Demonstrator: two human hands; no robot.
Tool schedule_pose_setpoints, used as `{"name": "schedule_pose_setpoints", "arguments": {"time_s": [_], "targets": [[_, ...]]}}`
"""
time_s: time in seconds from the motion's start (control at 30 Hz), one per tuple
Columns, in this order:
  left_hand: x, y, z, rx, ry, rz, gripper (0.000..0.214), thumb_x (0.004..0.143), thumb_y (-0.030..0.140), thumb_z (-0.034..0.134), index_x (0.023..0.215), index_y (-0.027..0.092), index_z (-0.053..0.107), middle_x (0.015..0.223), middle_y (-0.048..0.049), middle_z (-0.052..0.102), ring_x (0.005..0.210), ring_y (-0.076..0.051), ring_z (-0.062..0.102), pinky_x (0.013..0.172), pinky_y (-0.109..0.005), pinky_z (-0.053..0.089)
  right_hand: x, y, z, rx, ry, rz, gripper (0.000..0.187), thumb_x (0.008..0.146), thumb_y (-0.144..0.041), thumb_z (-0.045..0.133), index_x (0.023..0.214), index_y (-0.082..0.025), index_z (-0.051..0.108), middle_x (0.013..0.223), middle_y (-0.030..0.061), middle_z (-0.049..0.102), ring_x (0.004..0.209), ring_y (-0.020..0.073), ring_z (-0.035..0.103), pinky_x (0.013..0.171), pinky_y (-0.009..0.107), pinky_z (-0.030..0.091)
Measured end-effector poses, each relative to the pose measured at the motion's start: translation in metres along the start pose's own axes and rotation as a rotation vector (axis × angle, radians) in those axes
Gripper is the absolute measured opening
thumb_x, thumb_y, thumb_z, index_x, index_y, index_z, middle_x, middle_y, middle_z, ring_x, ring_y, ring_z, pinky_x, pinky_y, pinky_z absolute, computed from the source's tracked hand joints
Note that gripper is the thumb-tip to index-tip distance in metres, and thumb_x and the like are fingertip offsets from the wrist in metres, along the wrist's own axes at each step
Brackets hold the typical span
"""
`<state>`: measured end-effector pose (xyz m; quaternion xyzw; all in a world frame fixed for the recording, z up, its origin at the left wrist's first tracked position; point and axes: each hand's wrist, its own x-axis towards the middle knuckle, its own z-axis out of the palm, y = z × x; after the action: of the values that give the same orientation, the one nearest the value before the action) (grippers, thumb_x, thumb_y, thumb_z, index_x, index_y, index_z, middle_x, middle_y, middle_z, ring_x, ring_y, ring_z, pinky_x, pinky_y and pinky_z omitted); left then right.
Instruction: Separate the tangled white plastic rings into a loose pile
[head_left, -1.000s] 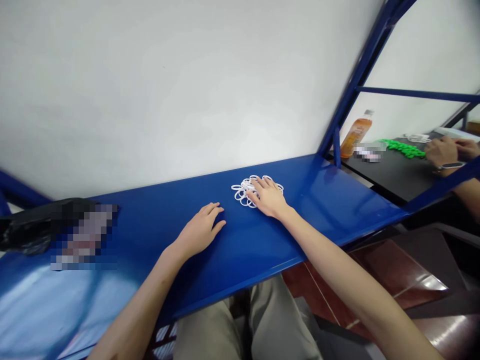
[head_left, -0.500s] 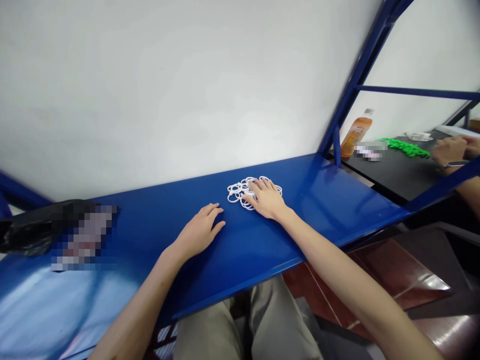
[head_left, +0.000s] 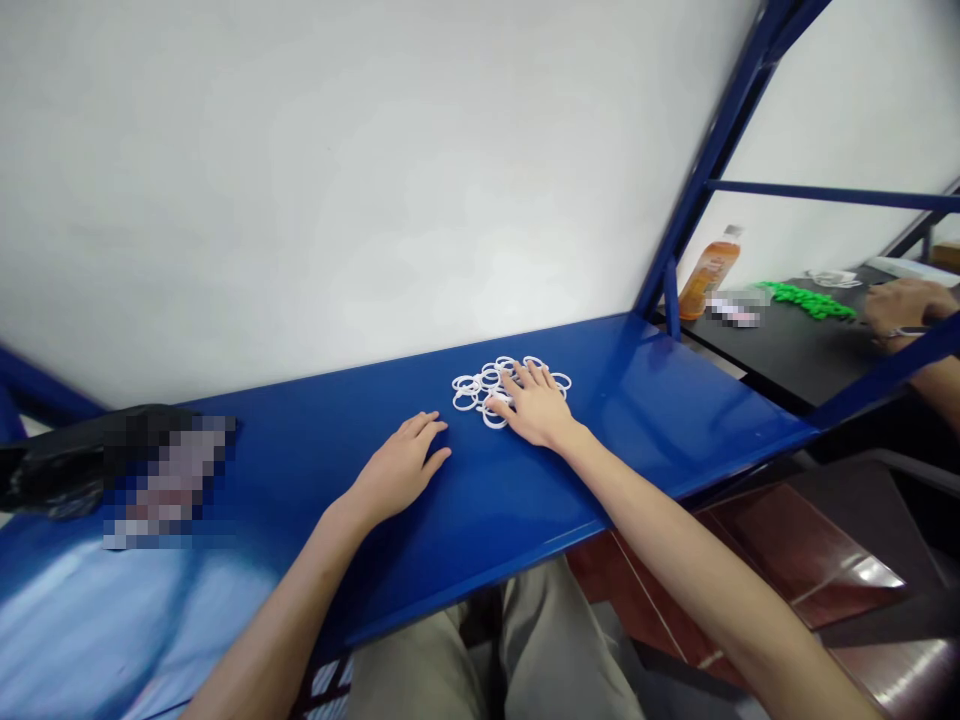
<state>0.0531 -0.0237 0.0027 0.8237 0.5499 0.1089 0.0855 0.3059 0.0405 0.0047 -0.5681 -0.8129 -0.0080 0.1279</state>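
A heap of several white rings [head_left: 476,388] lies on the blue shelf-like tabletop [head_left: 660,400], close to the white wall. My right hand [head_left: 534,405] rests flat on the heap with its fingers spread, covering the heap's right part. My left hand [head_left: 397,465] lies palm down on the bare blue surface a little to the left of the rings, fingers stretched and close together, holding nothing.
A black bag [head_left: 67,460] sits at the far left of the blue top. Beyond a blue frame post [head_left: 712,150], on a black table, stand an orange drink bottle [head_left: 705,272] and green pieces [head_left: 806,297]; another person's hands [head_left: 904,305] work there.
My right hand has slid slightly left and nearer over the rings, spreading the heap a little wider. My left hand has stayed in place.
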Motion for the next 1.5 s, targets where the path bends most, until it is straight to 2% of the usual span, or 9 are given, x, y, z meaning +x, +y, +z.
{"name": "schedule_pose_setpoints", "arguments": {"time_s": [0.3, 0.5, 0.73, 1.17, 1.37, 1.5], "targets": [[0.0, -0.003, 0.002, -0.039, 0.031, 0.014, 0.047, 0.099, 0.044, 0.044, 0.136, 0.018, 0.057, 0.152, -0.0131, 0.049, 0.144, -0.031, 0.04, 0.12, -0.051, 0.034, -0.001, -0.008, 0.0, 0.026, -0.057, -0.087, 0.094, 0.092, -0.081, 0.014, 0.157, -0.016, 0.033, 0.165, 0.0134, 0.024, 0.154, 0.035, 0.012, 0.125, 0.051, 0.003], [0.0, -0.004, 0.003, -0.035, 0.037, 0.02, 0.048, 0.099, 0.045, 0.043, 0.136, 0.017, 0.057, 0.151, -0.0137, 0.05, 0.144, -0.031, 0.041, 0.118, -0.052, 0.036, 0.0, -0.005, 0.001, 0.005, -0.044, -0.015, 0.094, 0.09, -0.082, 0.013, 0.157, -0.019, 0.035, 0.166, 0.0114, 0.022, 0.154, 0.0374, 0.008, 0.125, 0.054, 0.002], [0.0, -0.004, 0.003, -0.022, 0.013, 0.009, 0.05, 0.1, 0.045, 0.041, 0.138, 0.016, 0.056, 0.153, -0.0139, 0.048, 0.145, -0.031, 0.039, 0.12, -0.051, 0.033, 0.0, 0.001, 0.002, -0.02, -0.013, 0.024, 0.093, 0.091, -0.082, 0.015, 0.157, -0.019, 0.035, 0.166, 0.0109, 0.022, 0.155, 0.0357, 0.005, 0.125, 0.055, -0.001], [0.0, -0.004, 0.005, -0.04, 0.075, 0.032, 0.045, 0.099, 0.041, 0.045, 0.134, 0.017, 0.057, 0.145, -0.0145, 0.055, 0.139, -0.03, 0.046, 0.116, -0.05, 0.039, -0.005, -0.01, 0.007, -0.005, -0.004, -0.139, 0.091, 0.094, -0.078, 0.016, 0.16, -0.017, 0.024, 0.166, 0.0135, 0.019, 0.155, 0.0313, 0.001, 0.126, 0.053, -0.003], [0.0, 0.006, 0.003, -0.074, 0.169, 0.054, 0.043, 0.1, 0.041, 0.044, 0.137, 0.023, 0.054, 0.136, -0.0108, 0.06, 0.126, -0.028, 0.055, 0.11, -0.05, 0.044, -0.003, -0.003, 0.005, -0.018, 0.036, -0.046, 0.087, 0.096, -0.075, 0.015, 0.158, -0.018, 0.032, 0.166, 0.0134, 0.022, 0.155, 0.0323, 0.005, 0.125, 0.054, -0.002], [0.0, 0.017, 0.004, -0.049, 0.215, 0.165, 0.041, 0.101, 0.04, 0.044, 0.138, 0.027, 0.055, 0.14, -0.0084, 0.057, 0.127, -0.026, 0.053, 0.11, -0.048, 0.045, 0.002, 0.008, 0.004, 0.002, 0.064, 0.047, 0.082, 0.099, -0.07, 0.016, 0.156, -0.015, 0.036, 0.164, 0.0153, 0.027, 0.155, 0.0336, 0.01, 0.124, 0.056, 0.001]]}}
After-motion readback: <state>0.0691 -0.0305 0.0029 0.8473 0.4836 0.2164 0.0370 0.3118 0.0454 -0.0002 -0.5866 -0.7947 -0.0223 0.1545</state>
